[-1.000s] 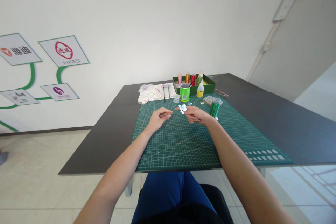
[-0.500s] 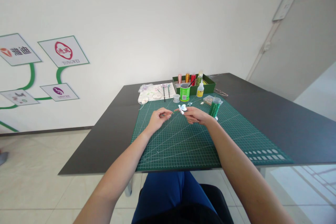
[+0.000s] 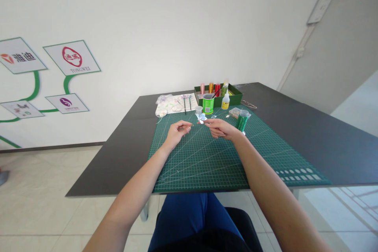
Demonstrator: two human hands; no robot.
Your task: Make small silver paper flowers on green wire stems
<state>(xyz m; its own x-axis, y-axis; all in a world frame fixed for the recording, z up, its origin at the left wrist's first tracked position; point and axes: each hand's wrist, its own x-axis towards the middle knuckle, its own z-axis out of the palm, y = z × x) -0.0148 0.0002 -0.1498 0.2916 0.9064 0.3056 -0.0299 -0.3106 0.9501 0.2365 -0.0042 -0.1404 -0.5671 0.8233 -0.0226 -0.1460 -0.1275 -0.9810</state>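
Holding a small pale blue-and-white flower with pointed petals [image 3: 201, 118], the person's right hand [image 3: 221, 128] grips at the fingertips, other fingers curled under. The flower is just in front of a bright green cylindrical can [image 3: 208, 106], seemingly raised above a dark green gridded cutting mat [image 3: 201, 161]. Forward and left of the can, the left hand [image 3: 178, 131] pinches a thin strand [image 3: 191, 125]; whether it joins the flower is too small to tell. A spool of shiny green thread [image 3: 241, 121] stands forward and right of the can. The step looks like delicate fingertip adjustment; the next move probably calls for light, steady pinches that spare the petals.
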